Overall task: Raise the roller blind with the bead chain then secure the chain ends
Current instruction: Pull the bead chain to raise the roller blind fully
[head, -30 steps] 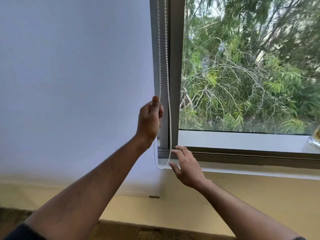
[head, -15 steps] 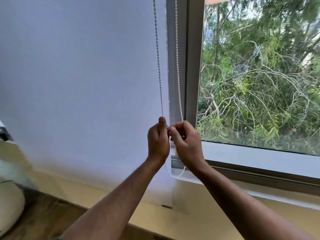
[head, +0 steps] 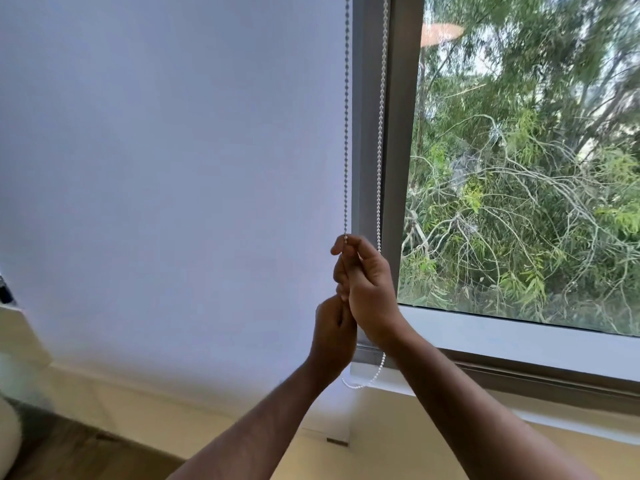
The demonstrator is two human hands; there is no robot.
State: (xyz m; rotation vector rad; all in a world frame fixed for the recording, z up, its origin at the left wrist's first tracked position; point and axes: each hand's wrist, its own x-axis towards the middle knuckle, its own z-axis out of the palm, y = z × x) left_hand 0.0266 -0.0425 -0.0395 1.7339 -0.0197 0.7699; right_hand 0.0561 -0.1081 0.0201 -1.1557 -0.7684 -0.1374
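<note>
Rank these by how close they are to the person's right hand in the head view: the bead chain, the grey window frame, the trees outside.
From the right hand:
1. Bead chain: its left strand is pinched in the fingers.
2. Grey window frame: just behind, slightly right.
3. Trees: outside the glass, far right.

Bead chain [head: 346,133] top cut off.

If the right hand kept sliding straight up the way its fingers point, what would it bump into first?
Probably nothing solid. The right hand pinches the left strand of the bead chain, and only that strand runs above it, in front of the blind. How near the blind lies is unclear.
</note>
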